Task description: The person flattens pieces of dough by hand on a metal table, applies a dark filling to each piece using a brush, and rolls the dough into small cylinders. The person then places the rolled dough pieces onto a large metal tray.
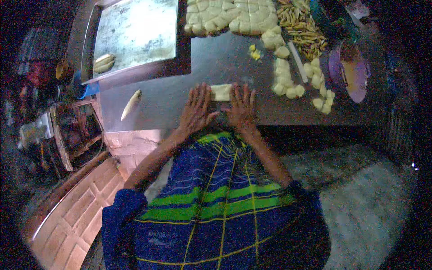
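Both hands lie fingers stretched out at the ends of a short, pale, oblong piece of dough on the metal worktop. My left hand is at its left end, and my right hand at its right end, fingertips touching or very close to it. Further left lies a long, tapered dough piece. To the right are clusters of small dough lumps, a white rod and a dab of yellow stuff.
A metal tray holding a ridged dough piece is at back left, beside large scored dough slabs. A heap of slender yellowish pieces and a purple bowl are at right. A wooden frame stands left.
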